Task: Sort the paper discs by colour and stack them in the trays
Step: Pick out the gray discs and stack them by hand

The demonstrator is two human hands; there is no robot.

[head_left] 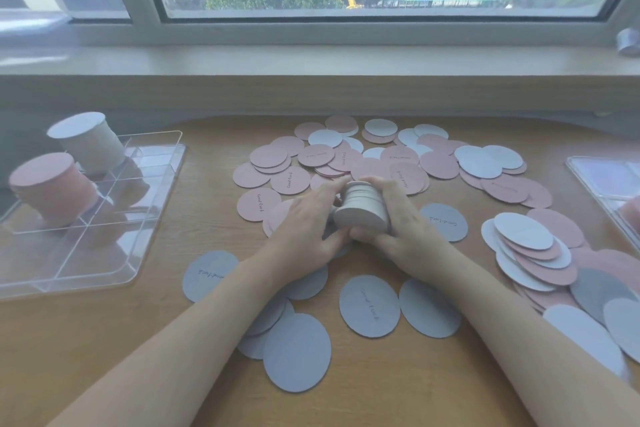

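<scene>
A thick stack of grey paper discs (362,210) stands on edge at the table's middle, gripped between my left hand (304,225) and my right hand (405,222). Loose pink discs (273,156) and grey discs (369,305) lie scattered across the wooden table. At the left, a clear divided tray (104,253) holds a tall pink stack (52,189) and, behind it, a tall grey stack (88,142). A mixed overlapping heap of discs (533,253) lies to the right.
A second clear tray (602,180) sits at the right edge, partly cut off. The windowsill (311,59) runs along the back, with a small grey roll (628,42) at its right end.
</scene>
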